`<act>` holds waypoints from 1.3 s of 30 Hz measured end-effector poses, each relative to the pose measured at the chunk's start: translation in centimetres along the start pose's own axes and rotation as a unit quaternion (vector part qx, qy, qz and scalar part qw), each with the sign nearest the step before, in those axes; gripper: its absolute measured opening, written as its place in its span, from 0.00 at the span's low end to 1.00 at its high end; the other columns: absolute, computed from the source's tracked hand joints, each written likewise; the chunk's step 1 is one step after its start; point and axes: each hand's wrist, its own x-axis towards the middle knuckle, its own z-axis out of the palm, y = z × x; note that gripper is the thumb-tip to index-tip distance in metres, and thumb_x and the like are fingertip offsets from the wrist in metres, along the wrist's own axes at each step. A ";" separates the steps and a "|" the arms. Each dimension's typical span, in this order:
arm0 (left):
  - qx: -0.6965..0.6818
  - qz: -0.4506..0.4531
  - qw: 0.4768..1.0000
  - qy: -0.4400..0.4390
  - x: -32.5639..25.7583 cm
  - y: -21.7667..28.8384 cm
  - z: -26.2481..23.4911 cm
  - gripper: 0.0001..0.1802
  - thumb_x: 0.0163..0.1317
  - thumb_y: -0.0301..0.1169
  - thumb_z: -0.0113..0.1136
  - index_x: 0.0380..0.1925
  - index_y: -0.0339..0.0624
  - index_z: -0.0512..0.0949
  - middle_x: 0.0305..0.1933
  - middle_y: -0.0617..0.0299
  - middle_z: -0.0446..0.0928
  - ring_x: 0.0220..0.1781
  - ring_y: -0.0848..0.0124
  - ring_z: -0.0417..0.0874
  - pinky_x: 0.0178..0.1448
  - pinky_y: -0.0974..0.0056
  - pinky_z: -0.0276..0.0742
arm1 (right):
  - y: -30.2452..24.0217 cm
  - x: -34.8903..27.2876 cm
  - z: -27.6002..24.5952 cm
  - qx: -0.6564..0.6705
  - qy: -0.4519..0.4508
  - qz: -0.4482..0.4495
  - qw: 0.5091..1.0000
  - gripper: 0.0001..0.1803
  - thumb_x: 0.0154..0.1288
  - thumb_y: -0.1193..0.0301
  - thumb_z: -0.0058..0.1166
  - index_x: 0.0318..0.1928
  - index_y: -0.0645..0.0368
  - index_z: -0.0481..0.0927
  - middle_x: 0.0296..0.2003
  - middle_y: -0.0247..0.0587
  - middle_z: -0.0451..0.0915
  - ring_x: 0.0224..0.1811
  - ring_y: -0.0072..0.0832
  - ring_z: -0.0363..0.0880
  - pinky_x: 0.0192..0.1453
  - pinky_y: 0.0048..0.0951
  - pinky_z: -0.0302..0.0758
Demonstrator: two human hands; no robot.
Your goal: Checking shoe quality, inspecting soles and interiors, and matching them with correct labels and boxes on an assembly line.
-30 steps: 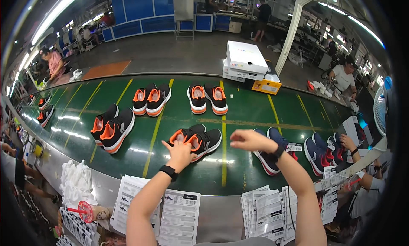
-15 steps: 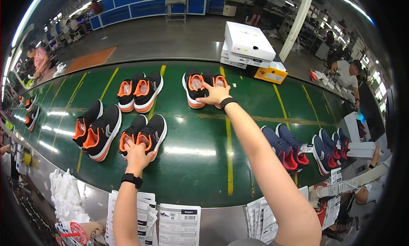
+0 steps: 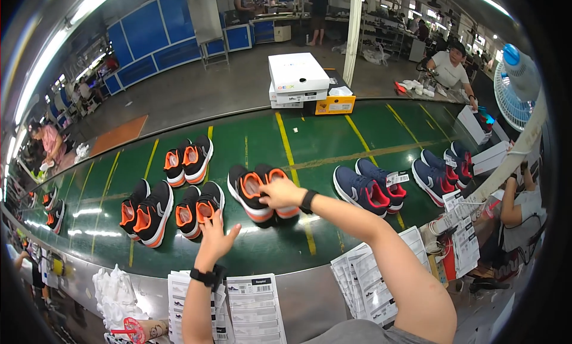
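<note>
Right hand (image 3: pixel 281 193) lies closed over the collars of a black-and-orange pair (image 3: pixel 261 191), fingers hooked into the two shoe openings, so it holds both shoes at once where they stand on the green belt (image 3: pixel 333 141). Left hand (image 3: pixel 215 235) is spread wide and holds nothing; its fingertips hover just at the heel of a second pair (image 3: pixel 199 204), touching or nearly so, I cannot tell which. Shoes like these should be light, with soft knit uppers that give under a pinch and stiffer foam soles, so the collar or heel counter looks the surest place to grip; a pinch on the toe would likely just crumple. Rubber soles probably drag rather than slide on the belt, so lifting seems easier than pushing. Left of the second pair and close beside it sits a third pair (image 3: pixel 147 211), and a fourth pair (image 3: pixel 187 160) stands farther up the belt. To the right, apart from the held shoes, are navy pairs (image 3: pixel 369 189). Open belt runs between the held pair and the navy ones, and beyond toward the white boxes (image 3: pixel 297 76) at the far edge. Near edge drops to a grey ledge covered with printed sheets (image 3: pixel 255 305), leaving little room there.
</note>
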 end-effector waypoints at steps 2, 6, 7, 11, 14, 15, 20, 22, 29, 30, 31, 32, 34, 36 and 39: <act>-0.083 -0.013 0.995 -0.049 -3.5 2.8 -1.1 0.46 0.68 0.56 0.51 0.70 0.27 0.52 0.70 0.23 0.53 0.76 0.36 0.50 0.76 0.50 0.51 | -2.6 -4.7 -1.3 0.054 0.007 0.022 0.998 0.18 0.62 0.58 0.55 0.46 0.58 0.81 0.34 0.51 0.84 0.39 0.50 0.83 0.47 0.47 0.77; -0.117 -0.068 0.985 -0.105 -10.7 8.2 -3.1 0.39 0.72 0.51 0.46 0.70 0.29 0.54 0.53 0.35 0.74 0.57 0.48 0.75 0.63 0.57 0.67 | -8.8 -15.7 -4.3 0.086 0.078 0.024 0.993 0.15 0.61 0.58 0.55 0.41 0.55 0.81 0.24 0.49 0.81 0.29 0.48 0.81 0.33 0.46 0.77; -0.128 -0.080 0.981 -0.121 -12.2 9.3 -3.3 0.38 0.72 0.49 0.46 0.69 0.30 0.54 0.43 0.38 0.79 0.46 0.50 0.82 0.55 0.58 0.73 | -10.7 -18.4 -4.6 0.091 0.060 0.039 0.993 0.15 0.62 0.58 0.55 0.41 0.55 0.81 0.23 0.50 0.80 0.28 0.47 0.81 0.31 0.47 0.76; -0.145 -0.024 0.978 -0.146 -18.4 8.9 0.7 0.42 0.64 0.45 0.59 0.70 0.33 0.54 0.42 0.36 0.79 0.37 0.48 0.82 0.41 0.56 0.78 | -16.5 -27.8 -0.7 0.081 0.059 -0.004 0.995 0.21 0.58 0.58 0.60 0.51 0.52 0.78 0.20 0.47 0.76 0.25 0.46 0.77 0.28 0.43 0.74; -0.045 0.064 0.996 -0.049 -21.5 9.1 5.9 0.41 0.52 0.27 0.62 0.68 0.36 0.58 0.68 0.21 0.55 0.49 0.31 0.77 0.46 0.49 0.80 | -17.3 -31.6 5.4 0.130 0.056 -0.021 0.990 0.25 0.59 0.56 0.61 0.54 0.55 0.77 0.28 0.49 0.76 0.32 0.43 0.76 0.35 0.40 0.75; -0.030 0.078 0.996 0.007 -21.5 9.3 6.6 0.41 0.50 0.20 0.56 0.68 0.38 0.60 0.69 0.23 0.55 0.51 0.32 0.76 0.46 0.50 0.80 | -17.9 -32.1 5.3 0.150 0.050 0.005 0.987 0.26 0.59 0.56 0.61 0.55 0.55 0.77 0.32 0.49 0.76 0.35 0.42 0.75 0.38 0.39 0.74; -0.144 0.003 0.987 -0.069 -22.9 9.1 4.6 0.38 0.48 0.15 0.52 0.64 0.41 0.68 0.69 0.30 0.59 0.54 0.42 0.79 0.48 0.53 0.79 | -16.1 -33.8 2.7 0.190 0.223 -0.019 0.956 0.14 0.50 0.69 0.70 0.37 0.60 0.82 0.40 0.42 0.84 0.34 0.35 0.81 0.37 0.32 0.77; -0.144 -0.042 0.984 -0.096 -23.3 8.8 4.8 0.37 0.48 0.16 0.55 0.64 0.41 0.68 0.69 0.31 0.60 0.54 0.44 0.80 0.49 0.54 0.78 | -15.0 -34.5 2.1 0.171 0.233 0.030 0.957 0.15 0.48 0.72 0.70 0.38 0.60 0.82 0.42 0.42 0.83 0.36 0.35 0.81 0.39 0.32 0.77; -0.051 0.302 0.949 0.076 -21.0 6.4 5.4 0.29 0.38 0.31 0.79 0.42 0.38 0.77 0.47 0.50 0.76 0.44 0.55 0.81 0.44 0.56 0.79 | -12.3 -30.3 2.8 -0.005 0.190 -0.119 0.975 0.18 0.47 0.71 0.67 0.41 0.61 0.81 0.46 0.44 0.81 0.47 0.38 0.81 0.52 0.38 0.79; -0.042 0.335 0.939 0.069 -20.4 6.6 5.2 0.24 0.40 0.31 0.77 0.38 0.37 0.78 0.42 0.52 0.77 0.41 0.56 0.81 0.41 0.58 0.78 | -11.5 -29.6 3.2 -0.033 0.199 -0.159 0.966 0.18 0.46 0.70 0.65 0.40 0.60 0.80 0.42 0.43 0.81 0.44 0.37 0.81 0.55 0.39 0.79; -0.032 0.367 0.928 0.061 -19.4 7.0 5.0 0.19 0.42 0.31 0.75 0.34 0.36 0.79 0.38 0.54 0.78 0.37 0.57 0.81 0.37 0.60 0.78 | -11.0 -28.8 3.2 -0.028 0.194 -0.159 0.968 0.18 0.46 0.70 0.65 0.40 0.60 0.80 0.42 0.43 0.81 0.44 0.37 0.81 0.55 0.39 0.79; -0.040 0.370 0.926 0.058 -18.3 7.9 4.4 0.15 0.44 0.30 0.73 0.31 0.36 0.80 0.35 0.55 0.78 0.32 0.59 0.81 0.34 0.61 0.77 | -10.9 -27.9 2.8 0.020 0.198 -0.150 0.968 0.18 0.45 0.72 0.65 0.40 0.60 0.80 0.40 0.41 0.81 0.42 0.36 0.82 0.56 0.40 0.79; -0.066 0.345 0.935 0.045 -16.4 9.0 3.0 0.14 0.46 0.29 0.72 0.32 0.35 0.80 0.33 0.54 0.80 0.31 0.60 0.81 0.32 0.63 0.76 | -10.6 -26.0 1.6 0.103 0.209 -0.123 0.965 0.13 0.46 0.74 0.64 0.36 0.61 0.80 0.30 0.38 0.80 0.34 0.34 0.81 0.48 0.36 0.81; -0.103 0.280 0.954 0.015 -15.1 9.6 1.9 0.10 0.48 0.25 0.70 0.31 0.34 0.81 0.30 0.55 0.81 0.29 0.62 0.82 0.32 0.65 0.76 | -10.6 -24.5 -0.5 0.167 0.160 -0.080 0.969 0.10 0.48 0.75 0.64 0.34 0.62 0.81 0.27 0.39 0.80 0.31 0.35 0.81 0.42 0.34 0.80; -0.174 0.199 0.964 -0.022 -13.5 10.2 1.3 0.04 0.52 0.24 0.68 0.28 0.35 0.83 0.23 0.58 0.80 0.22 0.67 0.80 0.27 0.68 0.72 | -10.1 -22.6 -1.9 0.279 0.105 -0.003 0.955 0.06 0.52 0.76 0.63 0.31 0.65 0.82 0.23 0.42 0.80 0.26 0.35 0.80 0.32 0.31 0.75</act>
